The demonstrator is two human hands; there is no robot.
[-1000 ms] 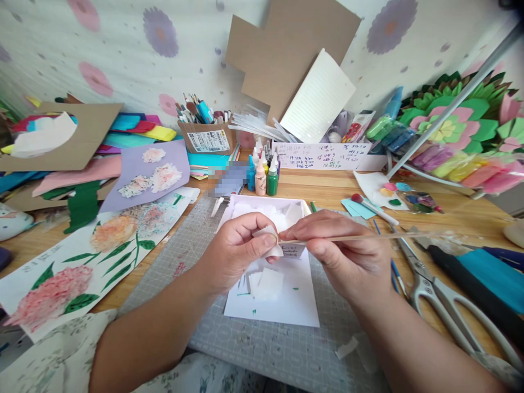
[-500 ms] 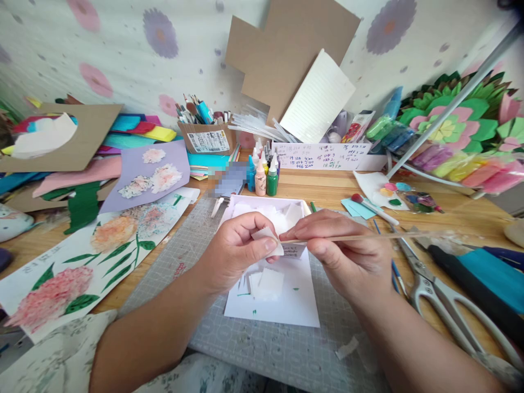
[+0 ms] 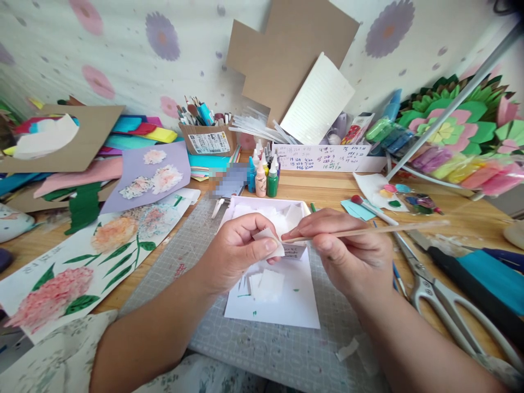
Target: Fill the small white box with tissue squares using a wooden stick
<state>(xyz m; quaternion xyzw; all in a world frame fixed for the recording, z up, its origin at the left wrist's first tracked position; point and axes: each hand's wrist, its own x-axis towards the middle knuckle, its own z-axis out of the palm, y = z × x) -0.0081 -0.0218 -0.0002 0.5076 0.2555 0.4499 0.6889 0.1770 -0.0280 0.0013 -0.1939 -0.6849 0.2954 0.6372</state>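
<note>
Above the grey cutting mat, the left hand has its fingers pinched tight on a small white tissue square; across from it, the right hand closes its fingers around a slim wooden stick, tip right at the tissue's edge! Below, loose white squares lie on a white sheet; beyond, a green bottle stands on the desk.

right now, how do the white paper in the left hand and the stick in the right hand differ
The paper is a small piece; the stick is long and thin. The paper is white, the stick pale brown. The left hand pinches the paper; the right hand holds the stick. Both are hand-held.
</note>
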